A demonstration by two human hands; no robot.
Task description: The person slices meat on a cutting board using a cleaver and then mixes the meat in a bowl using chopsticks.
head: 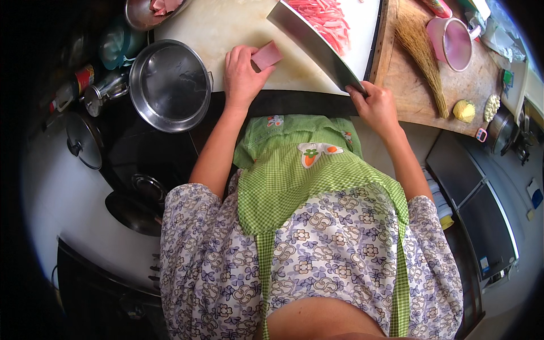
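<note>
My left hand [243,76] grips a small block of pink meat [267,55], perhaps ham, between thumb and fingers over the white cutting board [204,25]. In my right hand [374,104] is the handle of a broad cleaver [316,44]. Its blade slants up and left across the board, between the block and a heap of thin pink strips [325,23]. The heap lies at the board's far right and runs out of the top of the picture.
Left of the board stands a steel pot [170,85]; beyond it is a metal bowl [146,15] with pink pieces. On the wooden table [395,72] at right lie a straw whisk broom [420,55], a pink mug [452,44] and a yellow ball-shaped thing [464,111]. A dark wok [131,212] is at lower left.
</note>
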